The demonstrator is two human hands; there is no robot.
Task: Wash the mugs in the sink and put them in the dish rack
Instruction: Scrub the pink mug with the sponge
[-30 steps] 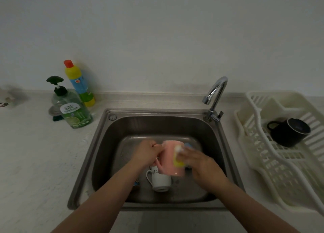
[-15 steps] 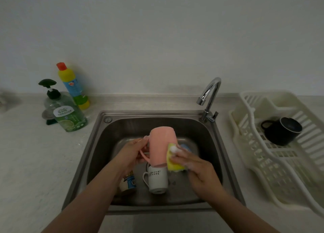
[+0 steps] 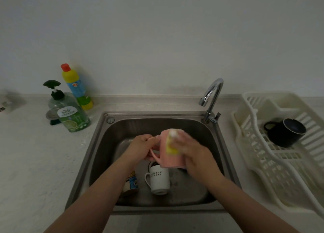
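Observation:
Over the steel sink [image 3: 98, 145] I hold a pink mug [image 3: 171, 160] upside down. My left hand [image 3: 140, 147] grips its handle. My right hand [image 3: 192, 152] holds a soapy yellow sponge [image 3: 171, 147] against the mug's side. On the sink floor below lies a white mug [image 3: 159, 180] with small print, and a blue-patterned mug [image 3: 131, 182] shows partly under my left forearm. A black mug [image 3: 284, 132] lies on its side in the white dish rack [image 3: 263, 164] at the right.
A chrome faucet [image 3: 211, 99] rises at the sink's back right corner. A green dish-soap pump bottle [image 3: 70, 111] and a yellow-and-blue cleaner bottle [image 3: 76, 87] stand on the counter at the back left. A wall runs behind the counter.
The pink mug has turned from lying sideways to bottom up. My right hand has slid the sponge up along its side, and the mug has come back down a little.

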